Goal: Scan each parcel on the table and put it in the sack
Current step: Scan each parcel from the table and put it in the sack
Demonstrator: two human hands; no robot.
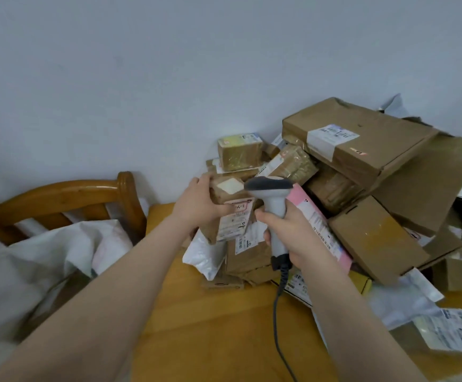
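My left hand [201, 204] grips a small brown taped parcel [228, 213] with white shipping labels, held up in front of the pile. My right hand [287, 232] grips the handle of a grey barcode scanner [270, 190]; its head sits right beside the parcel's upper right. The scanner's dark cable [278, 321] hangs down over the wooden table [219, 332]. A white woven sack [58, 252] lies open at the left, beside the table. A heap of brown cardboard parcels [362, 150] fills the table's right side.
A wooden chair back [81, 194] stands behind the sack at the left. A pink-edged flat parcel [321, 224], white poly mailers [205, 255] and a labelled grey bag [445, 332] lie among the boxes. A pale wall rises behind everything.
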